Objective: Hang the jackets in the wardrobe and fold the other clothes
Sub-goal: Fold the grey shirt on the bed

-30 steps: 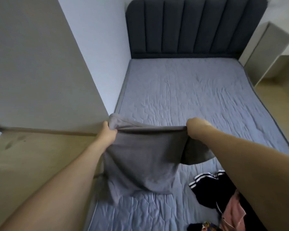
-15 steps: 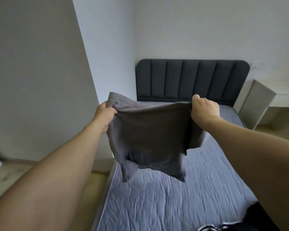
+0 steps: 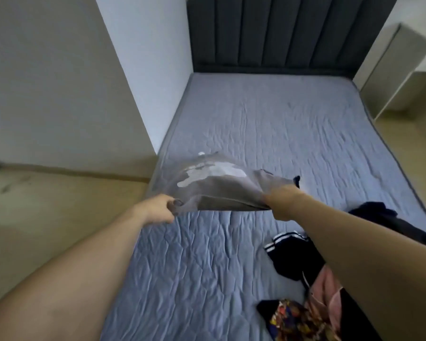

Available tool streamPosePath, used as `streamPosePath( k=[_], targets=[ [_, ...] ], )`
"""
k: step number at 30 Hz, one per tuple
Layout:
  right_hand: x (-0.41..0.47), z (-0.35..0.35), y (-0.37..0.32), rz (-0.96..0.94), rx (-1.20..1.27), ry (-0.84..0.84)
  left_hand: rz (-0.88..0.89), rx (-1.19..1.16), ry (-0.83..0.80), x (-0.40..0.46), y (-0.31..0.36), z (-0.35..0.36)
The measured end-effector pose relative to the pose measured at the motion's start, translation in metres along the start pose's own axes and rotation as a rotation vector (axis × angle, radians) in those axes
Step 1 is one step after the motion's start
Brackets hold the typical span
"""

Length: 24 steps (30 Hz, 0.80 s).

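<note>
In the head view, the left hand [image 3: 160, 209] and right hand [image 3: 282, 201] each pinched a near corner of the grey shirt [image 3: 217, 185], which billowed beyond them over the bed [image 3: 268, 124]; the spreading step seemingly; next, lowering it flat before folding.

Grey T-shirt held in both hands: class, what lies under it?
Under the grey T-shirt, gripped by the left hand and right hand, lies the quilted blue-grey bed cover. The patch directly beneath is covered, so anything there cannot be seen.
</note>
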State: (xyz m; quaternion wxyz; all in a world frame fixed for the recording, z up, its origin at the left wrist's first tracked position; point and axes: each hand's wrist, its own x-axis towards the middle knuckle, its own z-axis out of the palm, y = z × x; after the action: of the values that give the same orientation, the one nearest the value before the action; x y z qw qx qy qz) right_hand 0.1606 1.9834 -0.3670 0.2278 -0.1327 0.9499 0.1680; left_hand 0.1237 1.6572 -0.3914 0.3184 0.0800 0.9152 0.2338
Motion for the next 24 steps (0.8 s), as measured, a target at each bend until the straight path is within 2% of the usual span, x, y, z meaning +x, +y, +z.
streamPosePath(
  k=[3, 5, 6, 7, 8, 10, 12, 16, 20, 24],
  targets=[
    [0.018, 0.116, -0.065, -0.016, 0.051, -0.304, -0.080, 0.334, -0.317, 0.015, -0.060, 0.117],
    [0.022, 0.178, -0.108, -0.014, 0.004, -0.548, -0.210, 0.534, -0.703, 0.016, -0.093, 0.182],
    [0.025, 0.200, -0.124, -0.040, -0.062, -0.622, -0.311, 0.551, -0.904, 0.016, -0.104, 0.207],
    [0.028, 0.215, -0.138, -0.070, -0.103, -0.676, -0.402, 0.537, -1.004, 0.017, -0.112, 0.224],
    [0.035, 0.222, -0.147, -0.090, -0.059, -0.715, -0.444, 0.520, -0.981, 0.020, -0.117, 0.232],
    [0.053, 0.224, -0.155, -0.098, 0.116, -0.681, -0.367, 0.539, -0.694, 0.035, -0.121, 0.230],
    [0.077, 0.215, -0.157, -0.089, 0.268, -0.561, -0.246, 0.516, -0.442, 0.059, -0.122, 0.219],
    [0.141, 0.213, -0.165, 0.048, 0.459, -0.313, -0.230, 0.422, -0.169, 0.115, -0.138, 0.208],
    [0.211, 0.242, -0.188, 0.088, 0.502, -0.069, -0.240, 0.347, 0.027, 0.177, -0.170, 0.239],
    [0.290, 0.289, -0.219, 0.105, 0.438, 0.166, -0.242, 0.312, 0.327, 0.242, -0.223, 0.277]
  ],
)
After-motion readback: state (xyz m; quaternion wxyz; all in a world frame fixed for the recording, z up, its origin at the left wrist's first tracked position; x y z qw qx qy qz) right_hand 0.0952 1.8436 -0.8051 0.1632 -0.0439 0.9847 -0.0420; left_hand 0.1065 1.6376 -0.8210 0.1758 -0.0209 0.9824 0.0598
